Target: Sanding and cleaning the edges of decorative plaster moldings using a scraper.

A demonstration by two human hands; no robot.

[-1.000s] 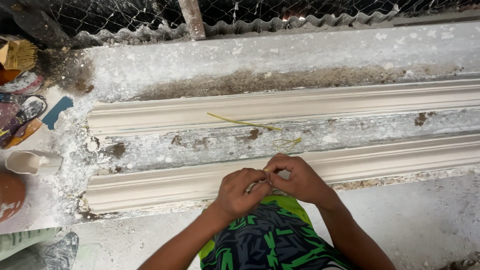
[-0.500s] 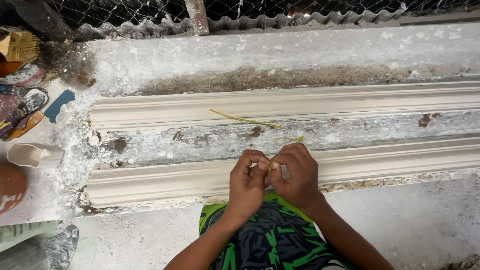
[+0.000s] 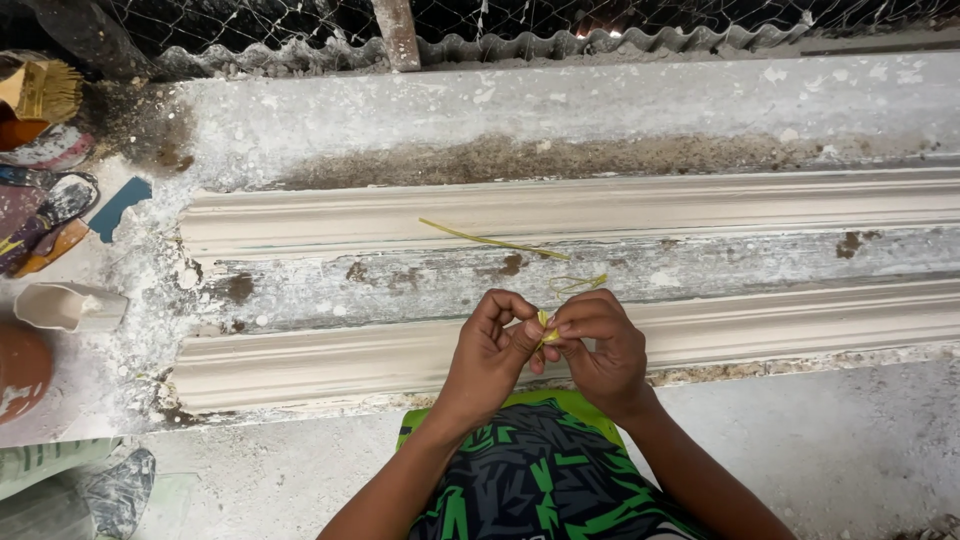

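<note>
My left hand [image 3: 487, 350] and my right hand [image 3: 600, 345] meet just above the near moulding strip [image 3: 300, 365]. Both pinch a thin yellow-green fibre strip [image 3: 546, 328] between thumbs and fingertips. The strip loops upward from my fingers to a small curl [image 3: 580, 284]. A second, straight yellow-green strip [image 3: 490, 240] lies on the far moulding strip [image 3: 700, 205]. Both mouldings are long, cream-coloured and run left to right on a plaster-dusted slab.
A brush [image 3: 40, 90] and a blue scraper [image 3: 118, 207] lie at the far left with a white cup [image 3: 65, 305] and a brown pot [image 3: 20, 370]. Wire mesh [image 3: 600, 15] runs along the back. My green-and-black patterned shorts [image 3: 540, 470] fill the bottom centre.
My hands have shifted slightly right and upward and closed tighter together on the fibre strip. The camera view has drifted a little.
</note>
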